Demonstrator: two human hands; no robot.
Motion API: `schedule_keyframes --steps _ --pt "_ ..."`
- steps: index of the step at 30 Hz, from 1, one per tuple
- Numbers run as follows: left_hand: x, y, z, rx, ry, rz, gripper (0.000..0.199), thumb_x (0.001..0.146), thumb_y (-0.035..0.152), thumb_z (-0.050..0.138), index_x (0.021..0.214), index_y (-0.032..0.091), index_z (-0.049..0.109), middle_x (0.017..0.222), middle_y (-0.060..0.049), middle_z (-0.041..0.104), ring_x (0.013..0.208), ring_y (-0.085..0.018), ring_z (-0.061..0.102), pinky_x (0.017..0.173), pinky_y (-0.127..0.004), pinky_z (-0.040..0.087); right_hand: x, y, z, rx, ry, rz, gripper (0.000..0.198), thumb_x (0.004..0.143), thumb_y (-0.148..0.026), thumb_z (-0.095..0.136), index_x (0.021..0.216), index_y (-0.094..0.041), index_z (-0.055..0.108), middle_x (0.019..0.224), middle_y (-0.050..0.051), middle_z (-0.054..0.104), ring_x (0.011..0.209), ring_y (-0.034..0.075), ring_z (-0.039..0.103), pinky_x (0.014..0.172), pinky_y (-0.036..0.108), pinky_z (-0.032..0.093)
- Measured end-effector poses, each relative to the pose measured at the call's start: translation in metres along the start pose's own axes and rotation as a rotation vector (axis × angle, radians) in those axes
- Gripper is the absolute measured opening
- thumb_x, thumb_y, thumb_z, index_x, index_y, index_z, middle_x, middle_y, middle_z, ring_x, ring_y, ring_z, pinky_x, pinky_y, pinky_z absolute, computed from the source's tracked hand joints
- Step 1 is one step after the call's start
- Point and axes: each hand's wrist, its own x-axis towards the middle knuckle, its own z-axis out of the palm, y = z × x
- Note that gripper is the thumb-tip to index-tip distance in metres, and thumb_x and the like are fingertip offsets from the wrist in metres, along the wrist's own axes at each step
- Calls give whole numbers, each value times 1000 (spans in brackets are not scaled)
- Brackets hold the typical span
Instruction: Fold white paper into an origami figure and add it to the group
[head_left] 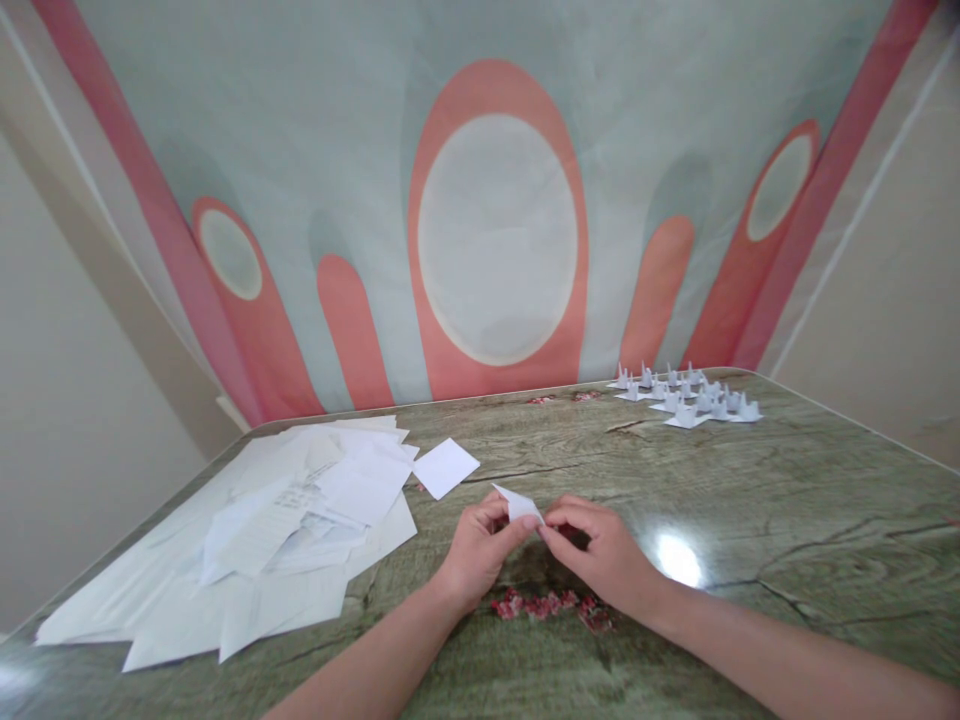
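Observation:
A small piece of folded white paper (519, 503) is held just above the table between my two hands. My left hand (480, 548) pinches its left side, thumb in front and fingers behind. At the paper's lower right corner, the thumb and fingertips of my right hand (596, 550) close in a pinch. One pointed tip of the paper sticks out up and to the left. My fingers hide part of its folds. Beyond my left hand lies a flat white paper square (447, 468).
A large, untidy pile of white paper sheets (300, 520), some with writing, covers the table's left side. Several folded white paper cranes (682, 395) stand at the back right. The wood-patterned table (750, 500) meets a painted wall panel (495, 240) behind.

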Motion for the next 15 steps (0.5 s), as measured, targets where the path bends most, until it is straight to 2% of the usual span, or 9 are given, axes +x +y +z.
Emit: schedule_keyframes --steps 9,15 --pt "0 1 5 -106 17 -9 23 73 33 66 78 10 65 76 -3 60 72 -14 51 70 -25 41 -1 8 1 -222 -1 -37 18 85 -25 49 68 -20 55 65 0 53 63 15 49 62 27 36" --pt "0 -1 4 -44 53 1 25 75 35 64 78 11 67 75 -3 61 71 -15 52 69 -25 40 0 10 1 -344 -58 -46 22 87 -29 47 68 -19 51 67 1 54 66 16 50 63 28 35"
